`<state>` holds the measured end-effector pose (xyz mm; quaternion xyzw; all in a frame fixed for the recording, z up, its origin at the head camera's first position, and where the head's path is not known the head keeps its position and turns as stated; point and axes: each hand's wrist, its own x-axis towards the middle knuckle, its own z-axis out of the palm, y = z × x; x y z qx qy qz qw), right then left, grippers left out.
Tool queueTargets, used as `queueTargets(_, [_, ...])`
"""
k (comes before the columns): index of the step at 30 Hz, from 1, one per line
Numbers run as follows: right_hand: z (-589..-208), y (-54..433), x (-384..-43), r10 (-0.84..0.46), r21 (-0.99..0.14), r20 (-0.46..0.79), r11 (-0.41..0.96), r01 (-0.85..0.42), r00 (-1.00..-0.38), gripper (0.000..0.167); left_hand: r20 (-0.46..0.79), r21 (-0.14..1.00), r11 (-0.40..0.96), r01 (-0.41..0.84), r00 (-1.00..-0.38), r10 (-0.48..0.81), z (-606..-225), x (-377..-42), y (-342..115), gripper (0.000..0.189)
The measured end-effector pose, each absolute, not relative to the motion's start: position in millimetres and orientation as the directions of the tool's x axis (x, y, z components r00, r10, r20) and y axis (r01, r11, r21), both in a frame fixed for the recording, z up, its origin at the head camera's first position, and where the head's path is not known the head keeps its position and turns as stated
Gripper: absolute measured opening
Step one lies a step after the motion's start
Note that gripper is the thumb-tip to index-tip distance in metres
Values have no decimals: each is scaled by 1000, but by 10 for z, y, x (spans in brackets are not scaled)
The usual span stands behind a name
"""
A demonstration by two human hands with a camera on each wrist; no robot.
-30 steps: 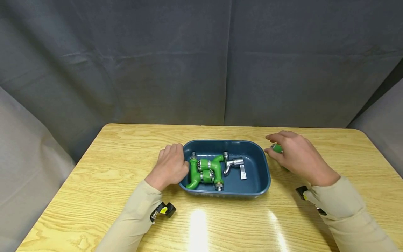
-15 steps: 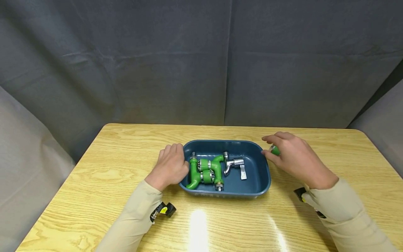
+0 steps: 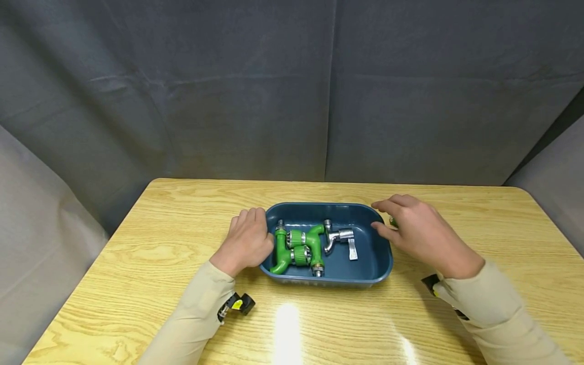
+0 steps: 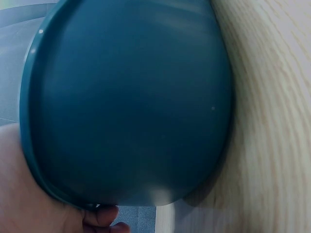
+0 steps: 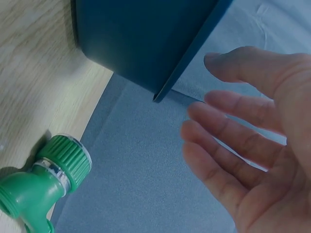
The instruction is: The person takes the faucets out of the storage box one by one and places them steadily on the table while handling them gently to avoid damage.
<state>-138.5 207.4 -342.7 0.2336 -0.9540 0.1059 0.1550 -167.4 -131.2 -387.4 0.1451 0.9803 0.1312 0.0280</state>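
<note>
A dark blue plastic tray [image 3: 371, 258] stands on the table. My left hand [image 3: 248, 241] grips its left rim with curled fingers; in the left wrist view the tray's outer wall [image 4: 131, 107] fills most of the picture. Inside lie two green taps [image 3: 280, 251] with ribbed knobs, side by side, and a chrome tap [image 3: 342, 235] with a flat lever. My right hand [image 3: 417, 230] hovers at the tray's right rim, fingers apart and palm bare. Below it, another green tap [image 5: 46, 177] lies on the table, mostly hidden by that hand in the head view.
The wooden table [image 3: 182, 304] reaches out on all sides of the tray. A dark grey cloth [image 3: 228, 101] hangs behind its far edge, and paler cloth [image 3: 36, 243] hangs at the left. Each sleeve carries a small black wrist camera [image 3: 246, 304].
My right hand has moved left, from above the loose green tap to the tray's right rim. The left hand, the tray and the taps in it stay put.
</note>
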Motion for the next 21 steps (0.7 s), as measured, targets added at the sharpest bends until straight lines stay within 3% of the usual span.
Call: queueTargets(21, [-3466,1945,-1333,-437,-120,292,866,-486,-851,40,-18,257,925,279,-956,294,-3866,-1672,-1307,17])
